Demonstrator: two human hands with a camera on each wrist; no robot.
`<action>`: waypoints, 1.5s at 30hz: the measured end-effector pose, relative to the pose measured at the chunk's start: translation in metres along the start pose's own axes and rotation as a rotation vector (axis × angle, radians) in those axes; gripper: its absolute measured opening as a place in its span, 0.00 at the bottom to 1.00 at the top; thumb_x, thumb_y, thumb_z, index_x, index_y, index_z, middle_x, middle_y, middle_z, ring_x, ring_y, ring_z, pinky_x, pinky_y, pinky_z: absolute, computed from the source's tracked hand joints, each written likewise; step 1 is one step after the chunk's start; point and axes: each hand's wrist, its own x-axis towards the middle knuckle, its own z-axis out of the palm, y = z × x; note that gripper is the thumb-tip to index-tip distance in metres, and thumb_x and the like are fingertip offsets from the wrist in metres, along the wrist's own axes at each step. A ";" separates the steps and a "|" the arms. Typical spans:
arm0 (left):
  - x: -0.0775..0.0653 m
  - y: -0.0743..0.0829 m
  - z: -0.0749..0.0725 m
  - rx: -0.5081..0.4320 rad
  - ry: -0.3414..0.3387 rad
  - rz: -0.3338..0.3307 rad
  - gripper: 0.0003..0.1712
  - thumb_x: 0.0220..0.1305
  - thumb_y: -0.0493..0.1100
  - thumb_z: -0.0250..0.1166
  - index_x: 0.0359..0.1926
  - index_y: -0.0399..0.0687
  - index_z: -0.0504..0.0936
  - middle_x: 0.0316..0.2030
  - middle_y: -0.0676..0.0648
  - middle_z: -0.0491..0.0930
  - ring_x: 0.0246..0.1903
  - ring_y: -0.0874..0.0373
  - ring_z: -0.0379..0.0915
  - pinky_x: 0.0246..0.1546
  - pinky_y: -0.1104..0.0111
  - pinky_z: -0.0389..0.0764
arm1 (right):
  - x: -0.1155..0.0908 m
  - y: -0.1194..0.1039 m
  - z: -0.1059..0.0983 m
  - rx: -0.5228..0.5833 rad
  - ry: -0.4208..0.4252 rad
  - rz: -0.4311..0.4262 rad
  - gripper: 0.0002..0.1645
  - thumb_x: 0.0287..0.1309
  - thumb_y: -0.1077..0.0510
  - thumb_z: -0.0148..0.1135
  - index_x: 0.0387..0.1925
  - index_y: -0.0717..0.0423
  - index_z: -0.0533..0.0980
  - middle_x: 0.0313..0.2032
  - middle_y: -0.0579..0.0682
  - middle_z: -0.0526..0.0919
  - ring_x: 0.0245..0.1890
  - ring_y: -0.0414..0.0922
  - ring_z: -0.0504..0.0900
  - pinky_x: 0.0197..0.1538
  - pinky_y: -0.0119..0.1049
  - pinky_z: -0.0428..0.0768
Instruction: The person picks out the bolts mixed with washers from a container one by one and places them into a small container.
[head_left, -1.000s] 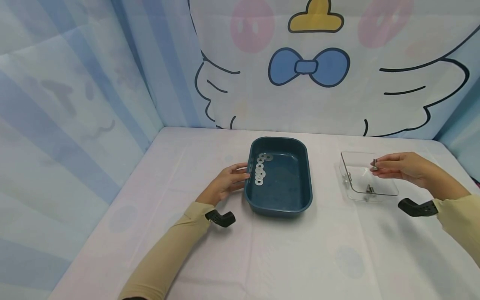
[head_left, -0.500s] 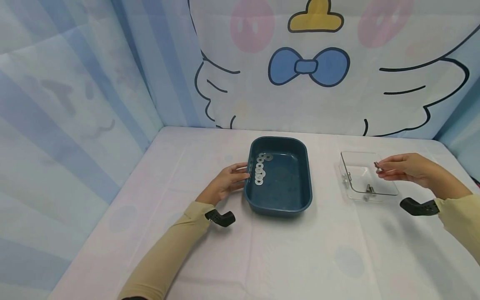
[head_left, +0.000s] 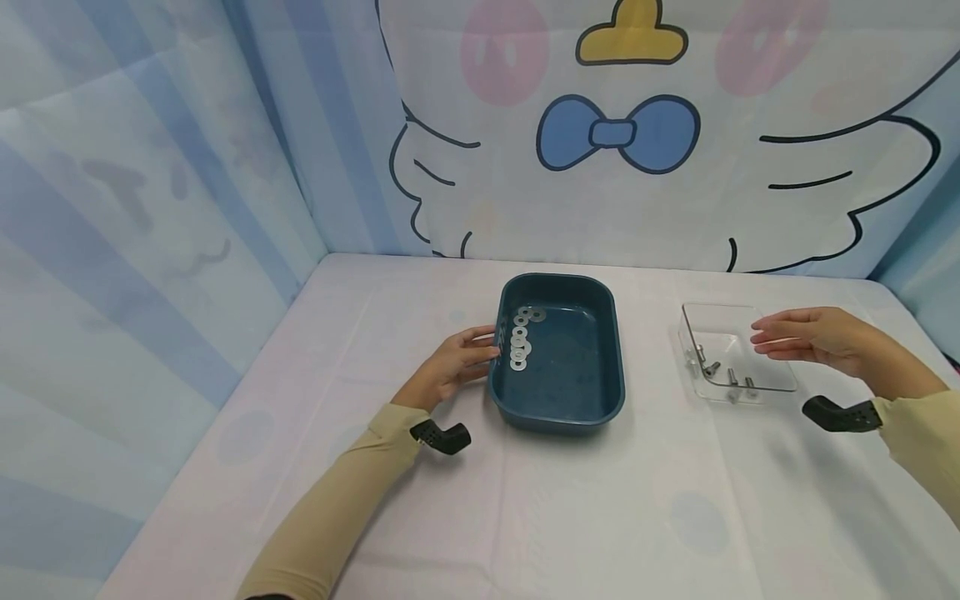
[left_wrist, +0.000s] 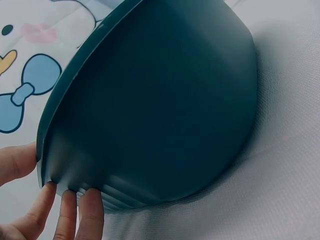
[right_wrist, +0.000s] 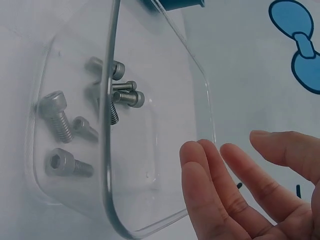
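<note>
My left hand (head_left: pixel 457 362) touches the left side of a dark teal plastic tub (head_left: pixel 573 358). Up close in the left wrist view, several fingertips press its outer wall (left_wrist: pixel 150 110), and another digit meets the rim; whether that tip reaches inside is hidden. A column of flat metal washers (head_left: pixel 518 342) lies along the tub's left inside. To the right, my right hand (head_left: pixel 813 337) hovers at the right side of a clear box (head_left: pixel 723 304), fingers loosely extended with nothing between them. Several socket-head bolts (right_wrist: pixel 62 162) lie in the box.
A pale cloth covers the table (head_left: pixel 600 508), with open surface in front of both containers. Printed curtains (head_left: pixel 480 208) rise behind the table and along its left side. The tub stands to the left of the clear box with a gap between them.
My right hand has let go of the bolts it pinched, and they now lie in the clear box. That hand has shifted slightly right. The left hand and tub have stayed put.
</note>
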 end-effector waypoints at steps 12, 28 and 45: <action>0.001 0.000 0.001 -0.001 -0.002 -0.002 0.30 0.62 0.34 0.60 0.65 0.47 0.66 0.64 0.42 0.68 0.61 0.47 0.69 0.64 0.54 0.68 | -0.003 0.002 0.004 0.011 -0.028 -0.052 0.09 0.68 0.50 0.50 0.36 0.27 0.72 0.34 0.26 0.82 0.37 0.30 0.84 0.44 0.28 0.83; 0.001 -0.003 0.001 -0.004 -0.019 0.004 0.30 0.62 0.33 0.59 0.66 0.45 0.65 0.65 0.41 0.67 0.62 0.45 0.67 0.64 0.52 0.67 | -0.020 0.002 0.009 -0.139 0.086 -0.196 0.11 0.69 0.50 0.48 0.45 0.25 0.66 0.37 0.19 0.78 0.38 0.22 0.80 0.38 0.18 0.78; -0.008 0.020 -0.006 0.688 0.149 0.281 0.30 0.65 0.47 0.59 0.66 0.52 0.63 0.60 0.41 0.70 0.57 0.47 0.72 0.54 0.56 0.77 | -0.034 -0.022 0.059 -0.452 0.536 -0.354 0.35 0.65 0.43 0.51 0.68 0.53 0.61 0.53 0.40 0.79 0.49 0.35 0.79 0.53 0.53 0.77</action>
